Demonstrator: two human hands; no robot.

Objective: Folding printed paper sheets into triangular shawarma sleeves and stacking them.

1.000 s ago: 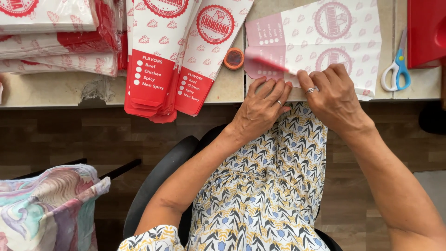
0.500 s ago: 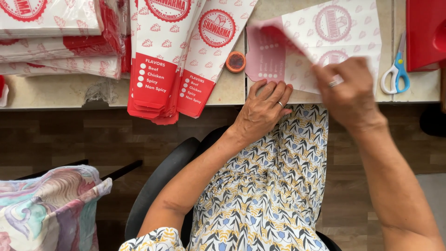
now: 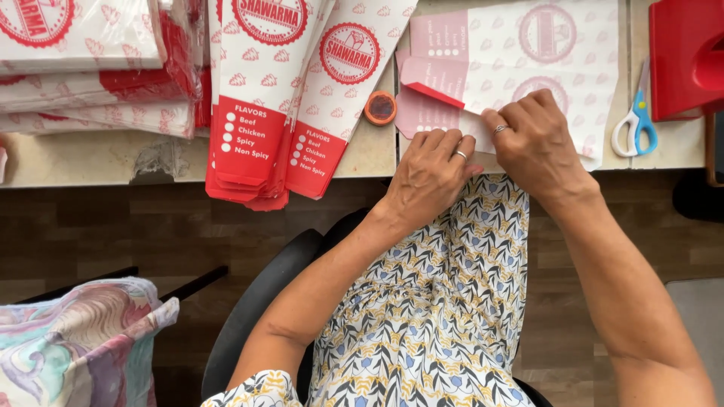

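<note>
A flat white paper carton blank with pale red print lies face down at the table's near edge. One pink flap of it is folded up and over. My left hand presses flat on the blank's near left edge, fingers together, ring showing. My right hand rests on the blank just to the right, fingertips pushing along the fold line by the flap. Neither hand lifts the sheet off the table.
A small orange tape roll sits left of the blank. Finished red-and-white cartons hang over the table edge; more lie stacked at far left. Blue-handled scissors and a red box are at right. A cloth bag sits bottom left.
My right hand lifted the flap up, then came back down onto the blank. The flap now lies folded over. My left hand stayed pressed on the near edge.
</note>
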